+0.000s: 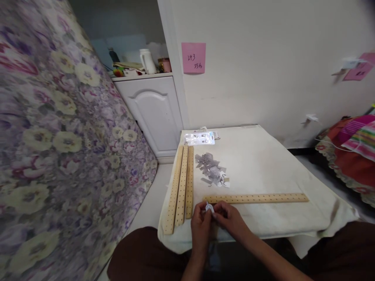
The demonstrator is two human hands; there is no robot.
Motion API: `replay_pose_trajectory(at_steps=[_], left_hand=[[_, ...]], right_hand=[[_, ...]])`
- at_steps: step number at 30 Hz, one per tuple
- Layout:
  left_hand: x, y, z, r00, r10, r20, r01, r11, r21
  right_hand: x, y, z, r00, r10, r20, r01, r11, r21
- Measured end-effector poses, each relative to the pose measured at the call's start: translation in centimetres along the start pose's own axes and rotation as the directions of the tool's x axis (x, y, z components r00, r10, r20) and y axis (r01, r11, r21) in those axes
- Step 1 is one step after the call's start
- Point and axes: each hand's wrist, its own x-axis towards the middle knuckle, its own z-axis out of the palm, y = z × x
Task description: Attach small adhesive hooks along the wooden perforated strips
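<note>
A small pale curved piece [209,207], too small to name with certainty, is pinched between my hands just over the near part of the table. My left hand [200,218] grips it from the left with thumb and fingers. From the right, the bent fingers of my right hand [230,219] close on its other side. Right behind them lies a long perforated wooden strip [258,198], stretching to the right. Beyond it is a loose pile of small grey plastic packets and metal bits [209,166], some hook-shaped.
Three more perforated wooden strips [181,185] lie side by side along the left edge of the cloth-covered table [249,160]. A clear blister pack [199,138] is at the far left corner. A floral curtain [73,136] hangs on the left, beside a white cabinet [156,113].
</note>
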Motion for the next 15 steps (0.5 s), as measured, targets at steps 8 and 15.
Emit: replay_pose_trajectory(at_steps=[8, 15], left_hand=[[-0.20, 0.08, 0.12, 0.999, 0.018, 0.040, -0.017, 1.000, -0.020], [-0.33, 0.39, 0.09, 0.998, 0.038, 0.058, -0.041, 0.997, 0.064]], right_hand=[[0.33, 0.44, -0.47, 0.999, 0.022, -0.049, -0.021, 0.999, 0.028], [0.44, -0.17, -0.38, 0.999, 0.036, -0.014, -0.033, 0.982, 0.184]])
